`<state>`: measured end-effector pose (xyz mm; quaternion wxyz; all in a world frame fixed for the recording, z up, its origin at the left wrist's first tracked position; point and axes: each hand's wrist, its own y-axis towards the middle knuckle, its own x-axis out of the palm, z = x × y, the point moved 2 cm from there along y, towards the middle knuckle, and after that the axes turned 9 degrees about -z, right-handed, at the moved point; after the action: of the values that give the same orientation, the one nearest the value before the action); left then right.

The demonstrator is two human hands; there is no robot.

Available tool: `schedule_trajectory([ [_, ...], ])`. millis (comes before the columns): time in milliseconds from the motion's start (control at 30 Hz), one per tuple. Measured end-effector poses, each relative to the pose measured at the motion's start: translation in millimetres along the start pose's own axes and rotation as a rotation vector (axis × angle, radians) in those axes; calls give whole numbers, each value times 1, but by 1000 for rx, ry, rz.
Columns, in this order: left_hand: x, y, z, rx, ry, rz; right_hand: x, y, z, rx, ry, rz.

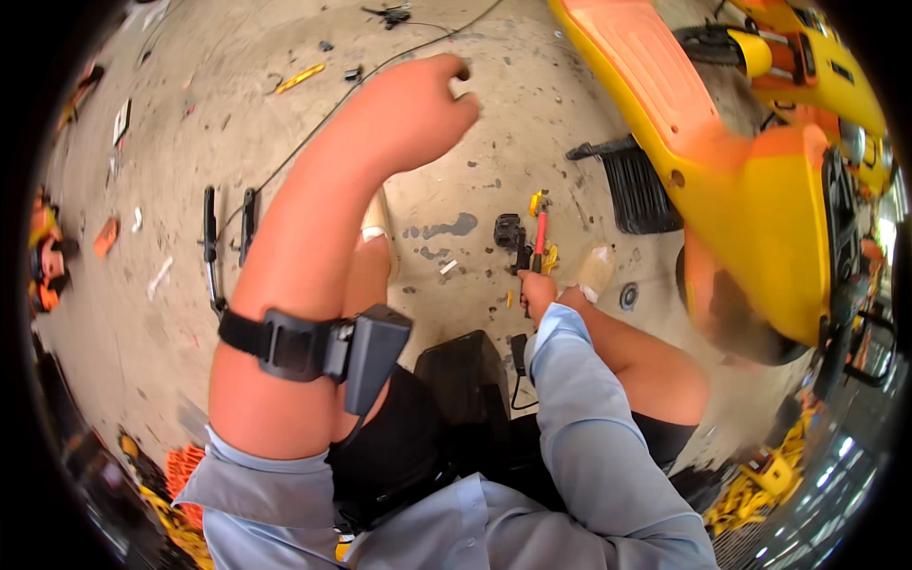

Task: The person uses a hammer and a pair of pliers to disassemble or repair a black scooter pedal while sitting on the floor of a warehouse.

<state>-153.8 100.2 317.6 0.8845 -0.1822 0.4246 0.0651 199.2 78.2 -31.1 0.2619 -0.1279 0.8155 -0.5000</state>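
Note:
My left hand (423, 114) is raised over the floor at the upper middle, its fingers loosely curled with a gap between them and nothing visible inside. A black device (378, 356) is strapped to that arm. Low beside my shoe, my right hand (539, 291) is closed round the handle of a black tool (522, 255). The tool's kind cannot be made out. A blocky black part (508, 229) is at its far end. Right beside it lies a tool with a red handle (541, 231), also close to my fingers. Small yellow pieces (550, 257) lie around them.
A yellow and orange vehicle body (760, 204) with a black ribbed flap (641, 188) stands at the right. A black cable (318, 128) crosses the floor. Black bars (210, 228) lie at the left, a yellow tool (300, 78) farther off, and a small round part (628, 295) near my right shoe.

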Motion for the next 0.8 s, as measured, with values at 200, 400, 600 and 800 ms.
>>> schedule_trajectory([
  [200, 47, 25, 32, 5, 33, -176, 39, 70, 77, -85, -3, 142],
  [400, 192, 65, 39, 178, 272, -598, 94, 20, 37, 2, 17, 155],
  [600, 364, 86, -47, -80, 32, -329, 91, -11, 8, 61, 139, 55],
  [800, 415, 63, -80, -204, -126, -385, 44, 10, 50, 58, -48, 79],
])
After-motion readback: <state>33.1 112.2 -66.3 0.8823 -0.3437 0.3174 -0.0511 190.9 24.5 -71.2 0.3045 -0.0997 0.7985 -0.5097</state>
